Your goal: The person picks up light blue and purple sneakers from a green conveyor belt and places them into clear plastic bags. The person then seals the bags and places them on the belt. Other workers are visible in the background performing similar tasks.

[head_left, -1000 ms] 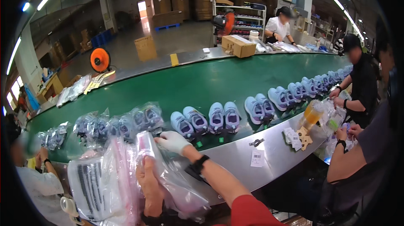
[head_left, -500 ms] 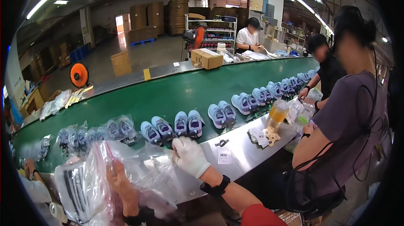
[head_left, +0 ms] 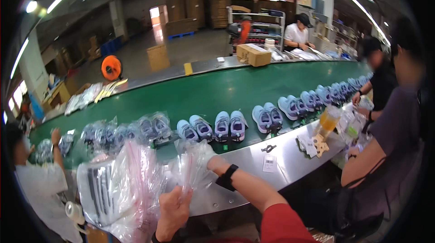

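Observation:
My bare left hand (head_left: 174, 209) is closed on the lower edge of a clear plastic bag (head_left: 186, 170), which stands up above the fingers. At the bag's far right side is my right hand (head_left: 205, 154), in a white glove and with a black band on the wrist. Crumpled plastic covers its fingers, so their grip is hidden. Just beyond, a pair of light blue sneakers (head_left: 195, 128) sits on the green conveyor belt (head_left: 199, 93). To the left of my hands lies a stack of clear bags with pinkish edges (head_left: 133, 184).
Sneakers in clear bags (head_left: 147, 127) stand left on the belt; several unbagged pairs (head_left: 267, 117) run right. The metal ledge (head_left: 244, 170) holds a label (head_left: 269, 163), a dark clip-like piece (head_left: 268, 148) and a yellowish container (head_left: 328, 120). Co-workers stand at both sides and across the belt.
My left hand has moved from the bag stack toward the right, now with a single bag. Plastic now covers my gloved right hand. The whole view has swung left.

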Available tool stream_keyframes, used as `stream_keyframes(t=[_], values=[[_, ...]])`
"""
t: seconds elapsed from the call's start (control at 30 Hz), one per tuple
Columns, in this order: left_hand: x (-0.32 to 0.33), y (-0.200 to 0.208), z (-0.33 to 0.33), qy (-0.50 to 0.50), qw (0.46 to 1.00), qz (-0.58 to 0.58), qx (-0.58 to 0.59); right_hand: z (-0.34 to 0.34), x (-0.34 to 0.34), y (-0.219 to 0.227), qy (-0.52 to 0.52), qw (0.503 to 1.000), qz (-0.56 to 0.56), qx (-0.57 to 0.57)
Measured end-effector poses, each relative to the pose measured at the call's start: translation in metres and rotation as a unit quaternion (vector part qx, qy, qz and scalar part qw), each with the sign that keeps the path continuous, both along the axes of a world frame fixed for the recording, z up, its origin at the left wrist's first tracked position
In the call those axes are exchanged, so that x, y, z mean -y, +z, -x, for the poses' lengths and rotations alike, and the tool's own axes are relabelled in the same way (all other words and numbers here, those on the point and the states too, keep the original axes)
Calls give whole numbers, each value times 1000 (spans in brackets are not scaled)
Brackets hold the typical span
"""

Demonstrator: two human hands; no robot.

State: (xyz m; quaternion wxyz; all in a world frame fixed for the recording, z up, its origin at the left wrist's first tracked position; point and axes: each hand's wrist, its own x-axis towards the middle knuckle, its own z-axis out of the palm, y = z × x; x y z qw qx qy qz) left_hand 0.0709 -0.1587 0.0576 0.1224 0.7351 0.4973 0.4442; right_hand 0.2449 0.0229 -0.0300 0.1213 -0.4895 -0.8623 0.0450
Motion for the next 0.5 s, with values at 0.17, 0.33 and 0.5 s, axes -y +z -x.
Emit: stream_keyframes(t=[0.17,0.33,0.5], values=[[-47,-13,0,115,964,-35,237,42,50,-18,174,959,-145,-169],[-54,-5,3,134,933,4,333,23,65,100,191,966,173,-33],[-53,1,4,129,911,53,388,-45,14,121,44,863,210,-457]])
